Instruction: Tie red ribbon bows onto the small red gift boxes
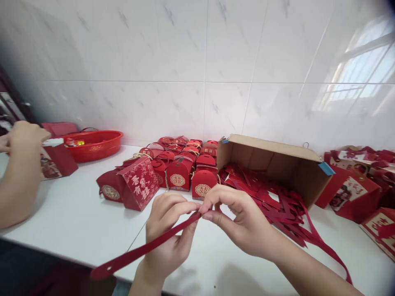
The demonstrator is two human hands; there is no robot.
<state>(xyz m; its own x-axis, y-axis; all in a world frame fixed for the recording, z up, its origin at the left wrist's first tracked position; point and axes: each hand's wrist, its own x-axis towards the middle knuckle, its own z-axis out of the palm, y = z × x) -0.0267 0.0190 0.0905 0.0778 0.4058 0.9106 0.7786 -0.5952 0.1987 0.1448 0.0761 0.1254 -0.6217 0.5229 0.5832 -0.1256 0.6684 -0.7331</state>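
A dark red strap (pixel 145 247) with a rounded, holed end is pinched between the fingertips of my left hand (pixel 168 230) and my right hand (pixel 237 218). Its holed end hangs out to the lower left, over the table's front edge. Both hands meet above the white table, their fingers closed on the strap. Just behind them stand small red gift boxes (pixel 177 174) with gold round emblems. Right of my right hand, a cardboard box (pixel 271 150) lies on its side with a heap of red straps (pixel 274 197) spilling out.
At the left, another person's arm (pixel 23 176) reaches to a red box (pixel 58 158) beside a red plastic basin (pixel 95 146). Two dark red boxes (pixel 140 183) lean together left of the rows. More red boxes (pixel 354 189) crowd the right side. A tiled wall (pixel 185 61) closes the back.
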